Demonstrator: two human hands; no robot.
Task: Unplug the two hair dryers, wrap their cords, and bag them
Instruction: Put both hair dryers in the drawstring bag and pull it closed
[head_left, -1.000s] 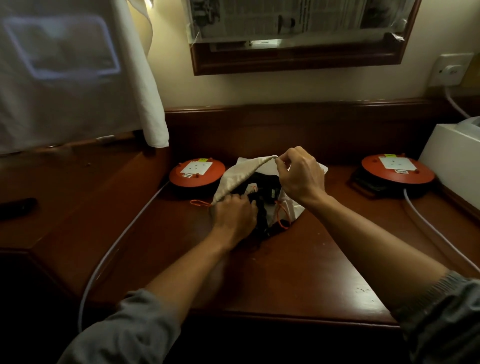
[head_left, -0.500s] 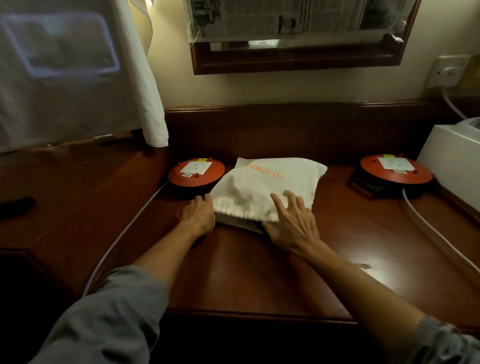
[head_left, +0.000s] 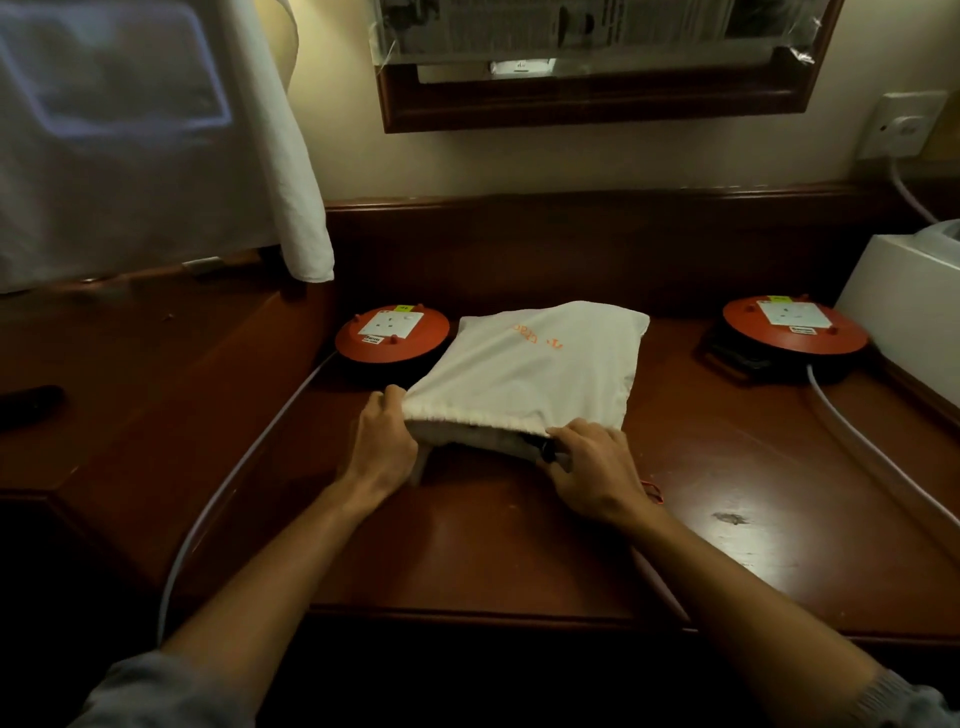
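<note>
Since the white cloth bag (head_left: 540, 364) lying on the desk (head_left: 519, 545) between two orange reels looks soft and probably bottom-heavy, grab the gathered mouth: left hand (head_left: 382, 447) and right hand (head_left: 592, 470) both pinch its hem.

We see a dark wooden desk (head_left: 519, 561). On it lie a white cloth bag (head_left: 530, 369), two orange cable reels (head_left: 392, 336) (head_left: 795, 332), their pale cables (head_left: 234, 467) and a white box (head_left: 904, 312).
</note>
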